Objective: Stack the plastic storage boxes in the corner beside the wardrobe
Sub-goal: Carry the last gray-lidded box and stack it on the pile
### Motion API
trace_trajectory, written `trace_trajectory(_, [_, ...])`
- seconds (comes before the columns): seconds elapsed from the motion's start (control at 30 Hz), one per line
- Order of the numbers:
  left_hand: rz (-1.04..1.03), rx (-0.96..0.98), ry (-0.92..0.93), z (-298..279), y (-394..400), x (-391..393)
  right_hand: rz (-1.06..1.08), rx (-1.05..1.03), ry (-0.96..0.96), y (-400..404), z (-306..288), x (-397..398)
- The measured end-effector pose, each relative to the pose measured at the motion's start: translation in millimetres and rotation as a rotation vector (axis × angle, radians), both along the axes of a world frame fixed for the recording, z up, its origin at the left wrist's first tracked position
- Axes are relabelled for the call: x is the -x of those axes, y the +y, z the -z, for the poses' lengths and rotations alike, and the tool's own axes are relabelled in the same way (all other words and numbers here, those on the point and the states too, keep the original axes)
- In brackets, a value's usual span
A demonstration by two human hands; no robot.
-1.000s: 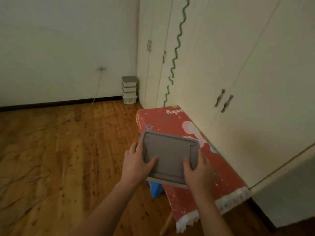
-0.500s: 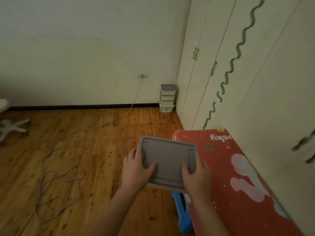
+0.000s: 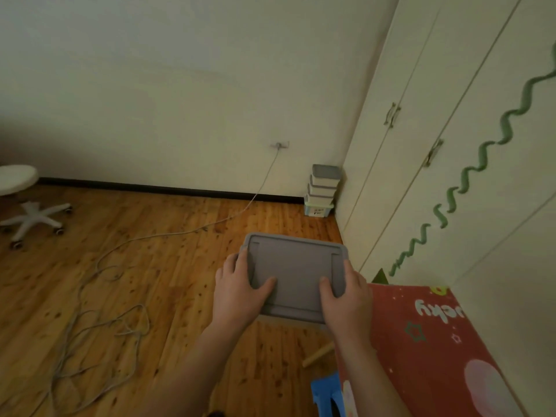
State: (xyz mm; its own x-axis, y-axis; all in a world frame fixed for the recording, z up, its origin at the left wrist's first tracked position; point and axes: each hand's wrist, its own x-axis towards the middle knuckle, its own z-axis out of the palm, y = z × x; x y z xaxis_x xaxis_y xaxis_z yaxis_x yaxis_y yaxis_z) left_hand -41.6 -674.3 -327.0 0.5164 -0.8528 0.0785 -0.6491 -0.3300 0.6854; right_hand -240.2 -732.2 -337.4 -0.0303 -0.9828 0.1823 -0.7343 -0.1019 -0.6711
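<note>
I carry a plastic storage box with a grey lid point(image 3: 296, 270) in front of me, above the wooden floor. My left hand point(image 3: 239, 291) grips its left side with the thumb on the lid. My right hand point(image 3: 346, 299) grips its right side the same way. The box body under the lid is mostly hidden. Far ahead, a stack of several white boxes with grey lids point(image 3: 322, 189) stands in the corner, against the wall and the wardrobe point(image 3: 421, 176).
A red patterned cover lies over a low table point(image 3: 427, 341) at the right, beside the wardrobe. A blue stool point(image 3: 326, 392) stands under it. A grey cable point(image 3: 99, 296) trails in loops over the floor at the left. A white swivel stool point(image 3: 27, 212) stands far left.
The view has moved forward and to the left, away from the red table. The corner stack is nearer and larger. Both hands keep the same grip on the box.
</note>
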Motion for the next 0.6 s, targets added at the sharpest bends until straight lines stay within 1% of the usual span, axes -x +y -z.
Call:
trace_trajectory(0.1, [0.000, 0.012, 0.020, 6.3, -47.1, -28.8, 0.018, -0.006, 0.015, -47.8, 6.3, -27.6])
trace_trajectory(0.23, [0.051, 0.022, 0.033, 5.0, -113.5, -70.3, 0.034, -0.002, 0.044, -110.6, 6.8, -65.2])
trace_trajectory(0.43, [0.110, 0.024, 0.037, -6.7, -209.9, -128.5, 0.085, 0.021, 0.052, -199.6, -8.6, -120.8])
trace_trajectory(0.6, [0.162, 0.048, 0.027, -18.9, -279.9, -150.1, 0.132, 0.043, 0.047, -259.2, -17.2, -140.9])
